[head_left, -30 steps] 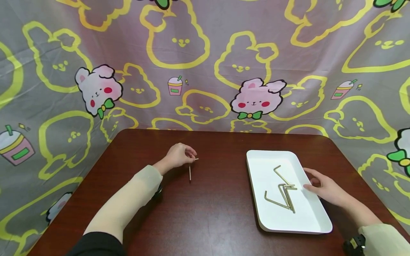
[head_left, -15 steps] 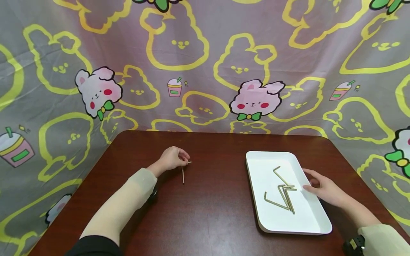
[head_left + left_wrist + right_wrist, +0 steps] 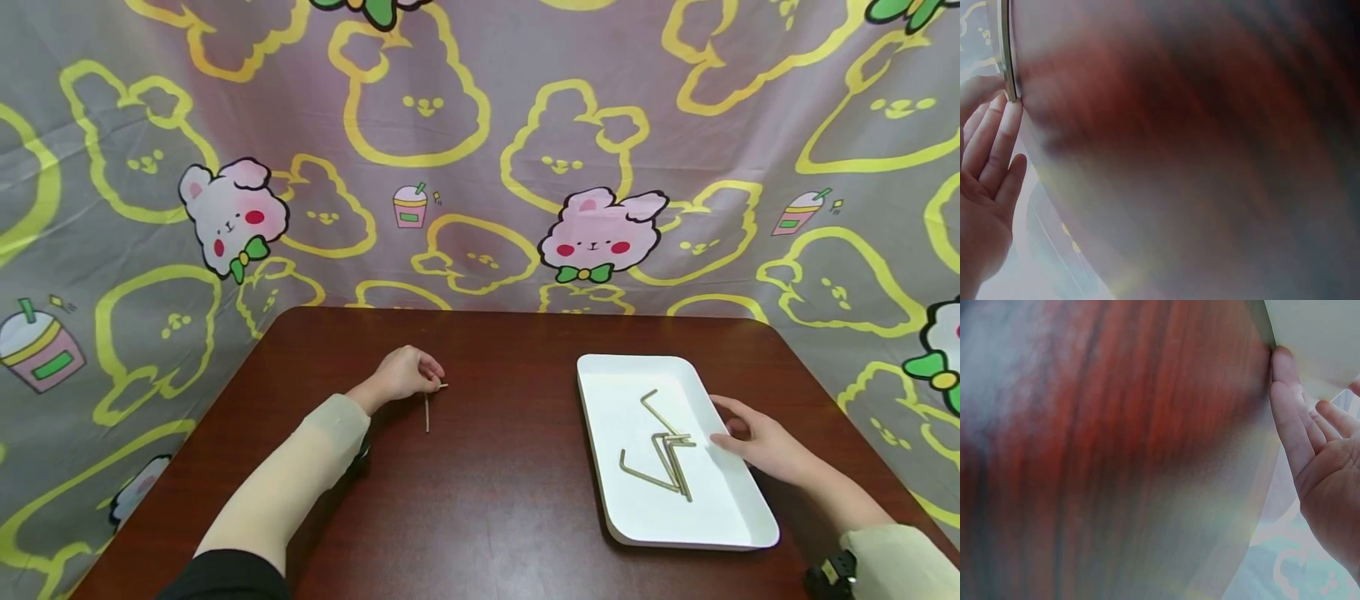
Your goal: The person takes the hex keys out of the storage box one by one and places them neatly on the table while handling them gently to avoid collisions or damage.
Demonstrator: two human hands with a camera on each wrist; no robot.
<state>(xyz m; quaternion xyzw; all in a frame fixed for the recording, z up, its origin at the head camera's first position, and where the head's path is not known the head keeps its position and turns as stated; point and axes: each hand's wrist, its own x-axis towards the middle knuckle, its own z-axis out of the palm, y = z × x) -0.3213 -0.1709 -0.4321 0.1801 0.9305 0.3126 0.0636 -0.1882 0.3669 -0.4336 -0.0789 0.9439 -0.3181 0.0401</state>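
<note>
One hex key (image 3: 427, 412) was well to the left of the white tray (image 3: 611, 400), pinched near its bend in the narrow grip of the left hand (image 3: 407, 372); whether it touched the tabletop (image 3: 495, 500) could not be told. More hex keys (image 3: 678, 471) lay inside the tray, and the right hand (image 3: 767, 447) rested against the tray's right wall, fingers loose. The step seemed to be handling a single key while steadying the tray; the next move likely called for a steady pinch.

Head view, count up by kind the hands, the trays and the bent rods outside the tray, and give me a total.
Left hand and right hand: 2
White tray: 1
Bent rod outside it: 1
Total: 4
</note>
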